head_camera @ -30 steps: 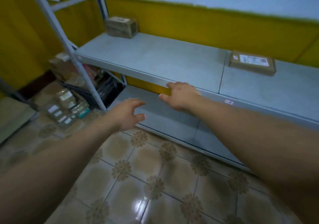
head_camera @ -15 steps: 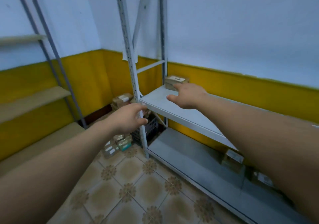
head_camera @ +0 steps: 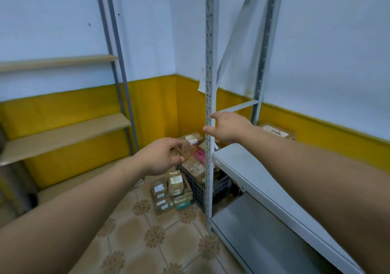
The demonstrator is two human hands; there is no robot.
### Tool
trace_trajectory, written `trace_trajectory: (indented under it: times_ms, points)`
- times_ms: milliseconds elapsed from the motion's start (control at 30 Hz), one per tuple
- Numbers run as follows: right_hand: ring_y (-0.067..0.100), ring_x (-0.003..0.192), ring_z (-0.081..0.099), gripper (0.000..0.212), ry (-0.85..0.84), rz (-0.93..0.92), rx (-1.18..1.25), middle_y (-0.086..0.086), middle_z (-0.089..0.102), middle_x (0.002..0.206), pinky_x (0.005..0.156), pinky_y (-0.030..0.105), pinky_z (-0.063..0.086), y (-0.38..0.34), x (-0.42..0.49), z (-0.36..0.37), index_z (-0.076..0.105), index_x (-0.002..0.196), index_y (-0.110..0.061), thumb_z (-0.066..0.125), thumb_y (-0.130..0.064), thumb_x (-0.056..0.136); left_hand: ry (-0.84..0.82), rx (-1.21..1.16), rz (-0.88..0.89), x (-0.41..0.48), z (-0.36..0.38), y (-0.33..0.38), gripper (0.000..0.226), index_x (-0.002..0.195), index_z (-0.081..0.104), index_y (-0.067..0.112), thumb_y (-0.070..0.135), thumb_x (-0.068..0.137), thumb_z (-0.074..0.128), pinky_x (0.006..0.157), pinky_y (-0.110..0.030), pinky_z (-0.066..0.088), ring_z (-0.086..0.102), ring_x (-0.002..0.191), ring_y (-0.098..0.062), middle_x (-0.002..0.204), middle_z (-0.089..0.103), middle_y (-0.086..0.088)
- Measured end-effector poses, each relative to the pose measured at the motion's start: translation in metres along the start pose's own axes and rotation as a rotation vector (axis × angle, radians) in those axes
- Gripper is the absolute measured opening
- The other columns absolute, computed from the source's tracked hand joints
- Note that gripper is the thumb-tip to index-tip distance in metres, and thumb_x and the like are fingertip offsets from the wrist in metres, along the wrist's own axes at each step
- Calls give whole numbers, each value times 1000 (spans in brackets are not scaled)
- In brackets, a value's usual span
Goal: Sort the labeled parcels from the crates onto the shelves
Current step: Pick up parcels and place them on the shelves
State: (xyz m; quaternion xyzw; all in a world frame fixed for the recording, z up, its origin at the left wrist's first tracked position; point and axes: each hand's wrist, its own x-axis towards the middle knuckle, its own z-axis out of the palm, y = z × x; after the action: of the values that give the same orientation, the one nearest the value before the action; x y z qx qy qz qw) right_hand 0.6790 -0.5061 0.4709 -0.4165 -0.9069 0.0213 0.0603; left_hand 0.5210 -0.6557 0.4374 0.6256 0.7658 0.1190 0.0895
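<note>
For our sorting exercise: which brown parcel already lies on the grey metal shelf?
The white-labelled cardboard parcel at the grey metal shelf's back corner; the others sit in the black plastic crate or on the tiled floor.

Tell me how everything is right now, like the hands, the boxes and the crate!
Left hand: holds nothing, fingers loosely curled.
Right hand: open, holds nothing, at the post.
Crate: on the floor, piled high with parcels.
Floor parcels: stacked beside the crate.
Shelf parcel: lying flat, label up, on the grey shelf.
</note>
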Motion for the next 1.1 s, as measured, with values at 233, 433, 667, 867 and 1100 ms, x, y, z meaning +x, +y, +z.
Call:
trace_trajectory:
  times_ms: [233,433,667,867,1100]
  points:
    - [32,137,41,72,-93,-93,4,10,38,155,108,49,41,-46,119,47,31,153,-20,40,-64,97,-21,-9,-111,63,7,-96,59,146,39,25,42,93,59,110,-34,35,40,133,-16,147,43,4]
    - [31,138,40,72,-154,-52,52,8,37,156,107,46,41,-86,233,102,30,153,-20,41,-63,97,-66,-36,-135,141,15,-203,60,147,36,24,42,94,58,111,-32,32,35,138,-16,152,38,3]
    - [30,139,39,70,-229,52,116,8,36,157,107,43,39,-94,339,152,30,154,-20,41,-60,97,-183,-129,-165,238,20,-296,60,148,36,23,40,94,58,109,-31,32,35,139,-19,154,34,0]
    - [29,129,49,75,-290,168,168,7,45,150,97,44,48,-67,416,195,33,152,-21,44,-66,93,-287,-168,-164,320,41,-341,61,148,36,18,38,94,58,111,-31,31,34,140,-20,154,36,-3]
    - [31,137,40,69,-348,219,192,10,38,155,106,43,40,-31,528,236,31,152,-16,40,-59,99,-349,-116,-162,436,61,-378,61,148,36,22,45,95,55,112,-35,32,33,140,-20,154,35,-2]
